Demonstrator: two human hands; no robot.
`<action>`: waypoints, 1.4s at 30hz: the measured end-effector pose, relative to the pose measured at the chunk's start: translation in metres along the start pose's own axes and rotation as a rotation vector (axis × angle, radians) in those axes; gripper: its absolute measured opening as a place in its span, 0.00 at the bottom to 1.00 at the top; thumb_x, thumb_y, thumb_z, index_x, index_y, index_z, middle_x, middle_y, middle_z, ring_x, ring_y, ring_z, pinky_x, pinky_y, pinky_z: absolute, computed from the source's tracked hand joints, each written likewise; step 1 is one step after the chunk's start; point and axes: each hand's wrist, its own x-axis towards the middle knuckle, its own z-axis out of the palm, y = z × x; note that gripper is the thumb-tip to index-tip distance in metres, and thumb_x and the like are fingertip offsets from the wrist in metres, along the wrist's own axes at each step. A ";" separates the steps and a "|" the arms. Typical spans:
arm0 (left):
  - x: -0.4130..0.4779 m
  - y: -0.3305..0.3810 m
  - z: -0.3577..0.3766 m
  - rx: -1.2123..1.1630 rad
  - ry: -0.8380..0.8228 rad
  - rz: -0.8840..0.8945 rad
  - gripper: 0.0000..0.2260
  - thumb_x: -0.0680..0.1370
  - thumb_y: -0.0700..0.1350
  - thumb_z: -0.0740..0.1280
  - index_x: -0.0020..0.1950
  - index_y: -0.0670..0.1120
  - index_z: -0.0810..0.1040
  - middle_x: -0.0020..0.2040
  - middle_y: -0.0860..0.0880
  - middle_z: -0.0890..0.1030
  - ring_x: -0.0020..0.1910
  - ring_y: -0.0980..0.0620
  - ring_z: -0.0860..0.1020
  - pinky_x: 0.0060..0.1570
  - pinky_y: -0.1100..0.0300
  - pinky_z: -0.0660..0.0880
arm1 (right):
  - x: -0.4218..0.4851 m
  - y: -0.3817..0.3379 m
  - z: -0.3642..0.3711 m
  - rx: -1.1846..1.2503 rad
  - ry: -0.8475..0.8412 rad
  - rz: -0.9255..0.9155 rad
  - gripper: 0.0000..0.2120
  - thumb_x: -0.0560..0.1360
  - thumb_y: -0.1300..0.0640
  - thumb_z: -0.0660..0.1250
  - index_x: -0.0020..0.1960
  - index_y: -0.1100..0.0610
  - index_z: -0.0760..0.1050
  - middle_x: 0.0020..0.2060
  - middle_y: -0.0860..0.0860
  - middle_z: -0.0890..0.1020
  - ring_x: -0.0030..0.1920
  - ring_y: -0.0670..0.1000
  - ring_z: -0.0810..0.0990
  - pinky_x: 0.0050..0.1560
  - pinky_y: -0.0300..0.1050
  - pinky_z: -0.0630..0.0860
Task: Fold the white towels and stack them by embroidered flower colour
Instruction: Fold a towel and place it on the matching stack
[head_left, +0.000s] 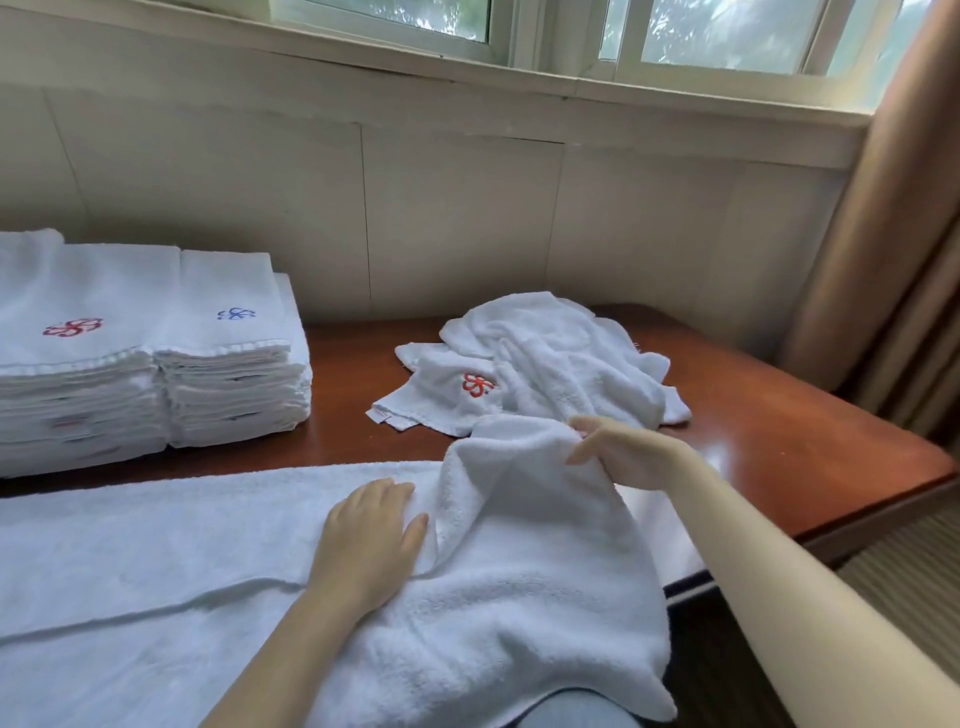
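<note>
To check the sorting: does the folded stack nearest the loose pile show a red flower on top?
No, that stack shows a blue flower on top.

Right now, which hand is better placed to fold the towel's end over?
The right hand: it pinches the lifted end of the towel, while the left hand lies flat, pinning it.

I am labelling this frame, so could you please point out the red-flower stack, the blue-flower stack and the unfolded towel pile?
red-flower stack (72, 327): head view, on its top towel's red flower.
blue-flower stack (236, 314): head view, on its top towel's blue flower.
unfolded towel pile (540, 358): head view, on crumpled cloth near its middle.
</note>
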 end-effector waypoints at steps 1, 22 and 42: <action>0.000 0.000 0.000 0.003 -0.002 0.002 0.20 0.82 0.56 0.53 0.73 0.53 0.63 0.72 0.55 0.65 0.72 0.55 0.62 0.68 0.60 0.58 | -0.002 -0.004 -0.007 0.057 -0.096 0.025 0.10 0.67 0.58 0.69 0.48 0.57 0.74 0.45 0.54 0.81 0.44 0.50 0.82 0.39 0.41 0.78; 0.001 0.000 0.001 -0.025 -0.046 0.007 0.21 0.82 0.57 0.52 0.74 0.55 0.62 0.75 0.53 0.62 0.74 0.54 0.59 0.71 0.57 0.56 | 0.001 0.031 -0.043 -0.456 1.168 -0.216 0.09 0.71 0.69 0.61 0.44 0.60 0.78 0.42 0.58 0.81 0.45 0.58 0.76 0.38 0.42 0.60; -0.011 0.057 -0.018 -0.388 -0.491 0.385 0.18 0.78 0.61 0.61 0.67 0.71 0.64 0.73 0.55 0.62 0.75 0.56 0.55 0.74 0.47 0.45 | 0.005 0.050 -0.030 -0.055 0.896 -0.042 0.18 0.68 0.73 0.60 0.26 0.56 0.65 0.21 0.49 0.66 0.27 0.50 0.62 0.24 0.37 0.58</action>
